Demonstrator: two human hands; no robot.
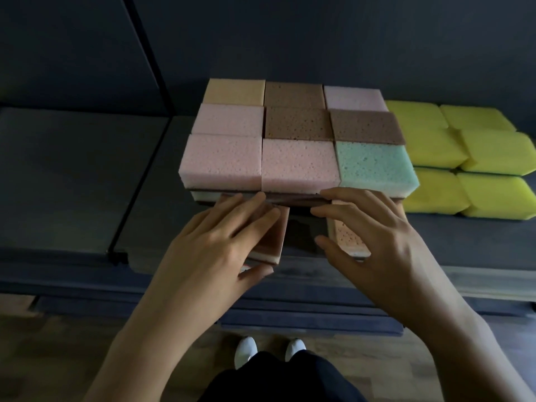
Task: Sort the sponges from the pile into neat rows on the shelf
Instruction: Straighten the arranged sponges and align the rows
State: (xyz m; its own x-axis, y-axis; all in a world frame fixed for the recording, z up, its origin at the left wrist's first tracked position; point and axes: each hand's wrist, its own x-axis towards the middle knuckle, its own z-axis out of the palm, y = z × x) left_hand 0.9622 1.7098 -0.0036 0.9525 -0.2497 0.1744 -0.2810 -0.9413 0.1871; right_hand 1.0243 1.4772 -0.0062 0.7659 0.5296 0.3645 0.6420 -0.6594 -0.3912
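So this is mid-placement: both hands are busy at the front of the shelf, each with its own sponge. The left hand has its fingers laid over the top of a reddish-brown sponge with the thumb hooked on the near edge, so it's grasping it. The right hand is curled over a speckled peach sponge with the thumb against its left side, grasping too. Both sponges sit just in front of the stacked block of sponges (three by three on top: pinks, browns, one tan, one green, with another layer showing underneath). There's a dark gap between the two. Off to the right the yellow sponges sit in their own rows. The pile they come from isn't in view.

My read: a new front row is getting started at the lower layer. The next move calls for sliding each sponge back until it butts against the block, squaring the edges with the columns behind, then letting go without dragging them crooked. The middle slot wants a third sponge, I'd guess
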